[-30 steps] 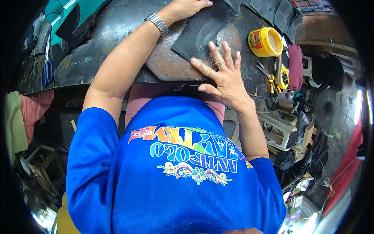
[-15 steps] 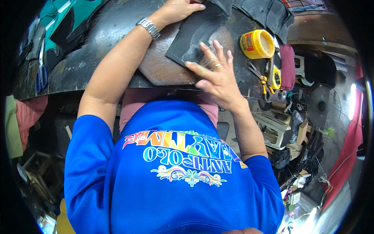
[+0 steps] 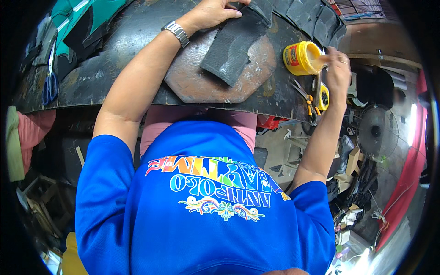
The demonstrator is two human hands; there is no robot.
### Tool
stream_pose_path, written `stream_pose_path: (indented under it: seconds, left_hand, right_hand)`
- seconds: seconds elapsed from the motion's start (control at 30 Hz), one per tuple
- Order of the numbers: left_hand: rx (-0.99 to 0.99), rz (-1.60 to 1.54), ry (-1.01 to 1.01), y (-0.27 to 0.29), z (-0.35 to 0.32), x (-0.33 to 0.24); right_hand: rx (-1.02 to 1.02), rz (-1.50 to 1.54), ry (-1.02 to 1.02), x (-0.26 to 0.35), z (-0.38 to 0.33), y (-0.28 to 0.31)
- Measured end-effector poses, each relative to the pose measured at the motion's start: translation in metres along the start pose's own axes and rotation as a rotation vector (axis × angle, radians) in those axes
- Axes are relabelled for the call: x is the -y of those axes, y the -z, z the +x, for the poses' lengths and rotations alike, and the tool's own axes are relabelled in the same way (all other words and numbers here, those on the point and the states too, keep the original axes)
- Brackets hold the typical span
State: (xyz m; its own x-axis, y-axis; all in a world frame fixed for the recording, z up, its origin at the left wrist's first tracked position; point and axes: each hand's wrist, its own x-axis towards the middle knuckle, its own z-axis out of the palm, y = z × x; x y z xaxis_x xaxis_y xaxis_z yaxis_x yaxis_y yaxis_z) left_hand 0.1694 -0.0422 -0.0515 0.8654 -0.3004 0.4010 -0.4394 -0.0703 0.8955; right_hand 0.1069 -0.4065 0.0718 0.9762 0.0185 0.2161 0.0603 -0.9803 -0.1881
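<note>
Grip unreadable on both: right hand [image 3: 338, 72] is apparently scooping from yellow tub [image 3: 297, 58] (blurry); left hand [image 3: 211, 14] is touching black textile piece [image 3: 231, 48]; next move is calling for clean withdrawal.

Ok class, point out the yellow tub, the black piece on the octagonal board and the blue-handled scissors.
Yellow tub [image 3: 297, 58], head view: side wall.
Black piece [image 3: 233, 48], head view: top surface.
Blue-handled scissors [image 3: 51, 74], head view: where blades meet handles.
</note>
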Motion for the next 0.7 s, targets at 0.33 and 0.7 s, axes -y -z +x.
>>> stream_pose_path:
  seconds: [0.33,0.7]
  left_hand:
    - [-0.004,-0.009,-0.018,-0.001,0.001,-0.001]
    - [-0.022,-0.023,-0.052,-0.003,0.001,-0.001]
  right_hand:
    - [-0.070,-0.256,0.362,0.082,-0.070,0.016]
    - [0.121,-0.066,0.616,0.151,-0.073,-0.103]
